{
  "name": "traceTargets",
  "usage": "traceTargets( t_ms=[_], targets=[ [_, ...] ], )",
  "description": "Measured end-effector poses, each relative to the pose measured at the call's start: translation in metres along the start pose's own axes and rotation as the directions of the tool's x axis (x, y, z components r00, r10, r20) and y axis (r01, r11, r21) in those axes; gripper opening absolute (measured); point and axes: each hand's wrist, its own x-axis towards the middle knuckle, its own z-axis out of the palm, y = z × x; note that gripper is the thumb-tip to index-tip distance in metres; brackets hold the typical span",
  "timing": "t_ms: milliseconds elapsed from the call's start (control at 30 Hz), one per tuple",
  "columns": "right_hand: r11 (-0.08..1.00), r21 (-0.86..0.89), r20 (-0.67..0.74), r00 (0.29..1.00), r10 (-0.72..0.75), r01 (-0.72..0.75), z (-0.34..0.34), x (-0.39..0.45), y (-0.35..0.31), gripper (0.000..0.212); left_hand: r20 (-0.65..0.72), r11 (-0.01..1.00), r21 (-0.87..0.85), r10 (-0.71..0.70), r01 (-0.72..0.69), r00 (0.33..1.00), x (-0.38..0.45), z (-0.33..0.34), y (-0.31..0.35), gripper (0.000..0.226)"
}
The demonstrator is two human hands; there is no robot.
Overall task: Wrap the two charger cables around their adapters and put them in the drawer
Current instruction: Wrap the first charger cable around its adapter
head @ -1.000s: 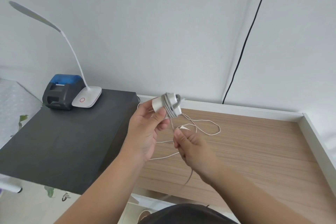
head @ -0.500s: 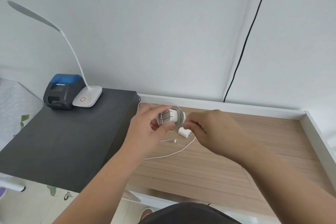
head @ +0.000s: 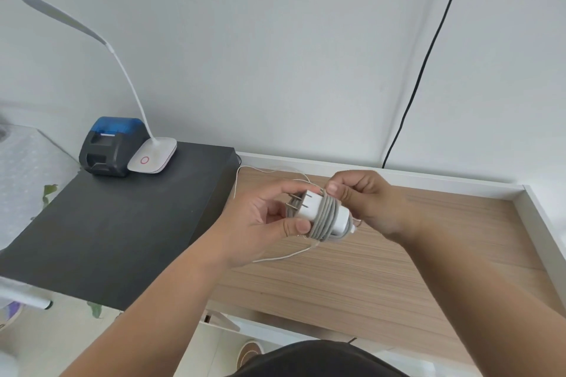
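My left hand (head: 260,217) holds a white charger adapter (head: 309,206) by its pronged end, above the wooden desk (head: 398,269). A grey cable (head: 326,219) lies coiled in several turns round the adapter's body. My right hand (head: 364,199) is at the far end of the adapter and pinches the cable's end at the top of the coil. A second, thin white cable (head: 275,258) lies loose on the desk under my hands and runs back toward the wall. Its adapter is hidden behind my hands. No drawer is in view.
A black cabinet top (head: 107,223) on the left carries a white desk lamp (head: 153,157) and a small black and blue printer (head: 107,147). A white rim (head: 536,214) borders the desk at the back and right. A black wire (head: 422,64) hangs down the wall.
More turns of grey cable are round the adapter and its loose tail is gone. My right hand came up from below the adapter to its far end. The adapter now lies sideways.
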Motion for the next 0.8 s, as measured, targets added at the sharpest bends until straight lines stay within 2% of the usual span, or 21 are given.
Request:
traceTargets(
  t_ms=[100, 233, 333, 400, 500, 600, 733, 800],
  targets=[
    [0.981, 0.191, -0.02, 0.999, 0.036, -0.032, 0.015, -0.006, 0.016, 0.024, -0.012, 0.99, -0.143, 0.002, -0.004, 1.0, -0.001, 0.006, -0.002, 0.049],
    [0.985, 0.132, -0.074, 0.989, 0.124, -0.114, 0.028, -0.016, 0.027, 0.031, -0.049, 0.951, -0.307, 0.023, -0.037, 0.999, 0.002, 0.011, -0.006, 0.052],
    [0.962, 0.246, -0.088, 0.986, 0.142, -0.117, 0.041, -0.022, 0.04, 0.029, -0.079, 0.94, -0.332, 0.051, -0.074, 0.996, 0.006, 0.014, -0.006, 0.047],
    [0.958, 0.266, -0.123, 0.981, 0.148, -0.111, 0.049, -0.023, 0.047, 0.028, -0.153, 0.945, -0.319, 0.019, -0.067, 0.988, 0.009, 0.018, -0.008, 0.05],
    [0.986, 0.141, -0.16, 0.981, 0.114, -0.091, 0.059, -0.025, 0.047, 0.03, -0.296, 0.964, -0.263, -0.046, -0.035, 0.954, 0.014, 0.024, -0.015, 0.045],
    [0.988, 0.049, -0.153, 0.976, 0.152, -0.146, 0.065, -0.028, 0.047, 0.029, -0.363, 0.978, -0.209, -0.092, 0.015, 0.927, 0.017, 0.028, -0.019, 0.042],
    [0.938, -0.296, -0.169, 0.976, 0.135, -0.18, 0.055, -0.032, 0.039, 0.025, -0.421, 0.984, -0.164, -0.133, 0.069, 0.897, 0.016, 0.027, -0.026, 0.042],
    [0.901, -0.39, -0.168, 0.977, 0.13, -0.187, 0.049, -0.033, 0.033, 0.025, -0.455, 0.988, -0.131, -0.134, 0.082, 0.88, 0.017, 0.028, -0.03, 0.035]
  ],
)
